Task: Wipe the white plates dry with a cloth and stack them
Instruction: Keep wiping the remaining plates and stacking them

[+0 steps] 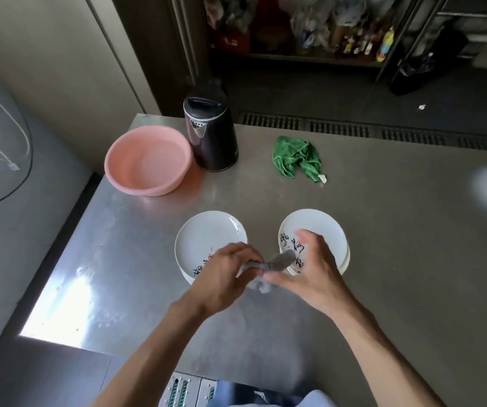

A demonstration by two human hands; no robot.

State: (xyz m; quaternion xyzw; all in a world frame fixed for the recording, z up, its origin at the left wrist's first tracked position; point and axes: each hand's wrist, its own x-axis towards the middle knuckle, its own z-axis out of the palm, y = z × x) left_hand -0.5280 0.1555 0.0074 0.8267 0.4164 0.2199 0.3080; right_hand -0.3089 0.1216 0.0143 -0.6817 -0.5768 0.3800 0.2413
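Two hands clamp one grey cloth (279, 261) between them, left hand (224, 271) curled round it, right hand (312, 259) pinching its end, above the left stack (204, 233) and right stack (318, 221) of white plates. Pink basin (148, 160) stands far left, contents unclear.

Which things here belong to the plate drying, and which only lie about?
For the job: left plates, right plates, grey cloth held by left hand and right hand.
Lying about: green cloth, basin, kettle.
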